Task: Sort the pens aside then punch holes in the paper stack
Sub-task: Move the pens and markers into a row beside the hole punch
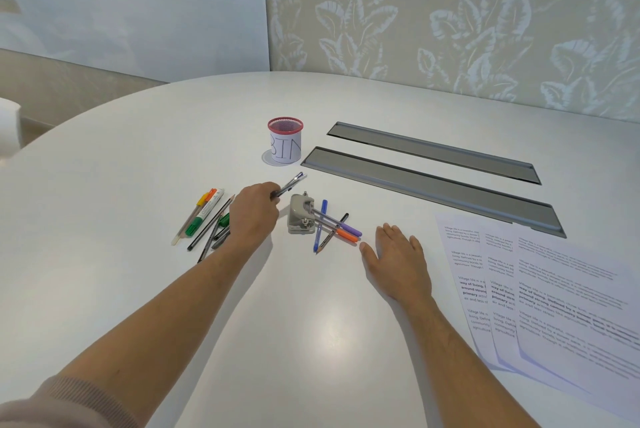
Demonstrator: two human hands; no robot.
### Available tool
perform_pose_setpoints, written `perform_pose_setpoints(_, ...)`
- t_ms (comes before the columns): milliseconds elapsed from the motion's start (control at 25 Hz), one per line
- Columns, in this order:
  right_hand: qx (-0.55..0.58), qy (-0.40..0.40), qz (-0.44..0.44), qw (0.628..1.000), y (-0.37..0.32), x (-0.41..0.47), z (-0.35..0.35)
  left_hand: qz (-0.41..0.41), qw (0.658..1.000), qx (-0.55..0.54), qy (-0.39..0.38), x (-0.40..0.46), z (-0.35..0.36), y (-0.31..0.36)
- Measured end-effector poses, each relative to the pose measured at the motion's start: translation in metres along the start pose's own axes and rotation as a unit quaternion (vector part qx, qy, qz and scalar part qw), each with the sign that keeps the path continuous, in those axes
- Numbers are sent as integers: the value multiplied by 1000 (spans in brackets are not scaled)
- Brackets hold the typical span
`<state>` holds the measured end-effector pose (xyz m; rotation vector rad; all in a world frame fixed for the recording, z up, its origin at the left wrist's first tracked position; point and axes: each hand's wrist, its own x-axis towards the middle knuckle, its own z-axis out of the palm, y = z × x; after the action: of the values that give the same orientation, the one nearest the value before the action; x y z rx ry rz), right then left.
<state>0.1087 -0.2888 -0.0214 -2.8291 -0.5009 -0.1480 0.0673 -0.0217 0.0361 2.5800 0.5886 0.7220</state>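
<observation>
My left hand grips a clear ballpoint pen lifted off the table, its tip pointing toward the red mesh cup labelled "BIN". A grey hole punch sits just right of that hand. Against its right side lies a small pile of pens: blue, purple, orange, black and a pencil. Another group of markers and pencils lies left of my left hand, partly hidden by it. My right hand rests flat and open on the table, right of the pile. Printed paper sheets are fanned out at the right.
Two long grey recessed cable trays run diagonally across the white table behind the pens. A patterned wall stands behind the table. A blurred white object shows at the far left edge.
</observation>
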Motion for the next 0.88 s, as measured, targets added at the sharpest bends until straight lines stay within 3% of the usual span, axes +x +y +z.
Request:
perform_pose_setpoints(200,0,-7,2,1000,0,0,-1,-50,997,58,-26,-10,-12,-30)
perform_pose_setpoints(560,3,-8,4,1000,-1,0,-1,-15,982,176,-63,-16,-16,-33)
perform_pose_setpoints(760,1,-3,1,1000,-1,-1,-2,-25,987,134,-86,-11,-17,-15)
perform_pose_setpoints(880,3,-4,3,1000,-1,-1,-1,26,995,78,-61,-10,-13,2)
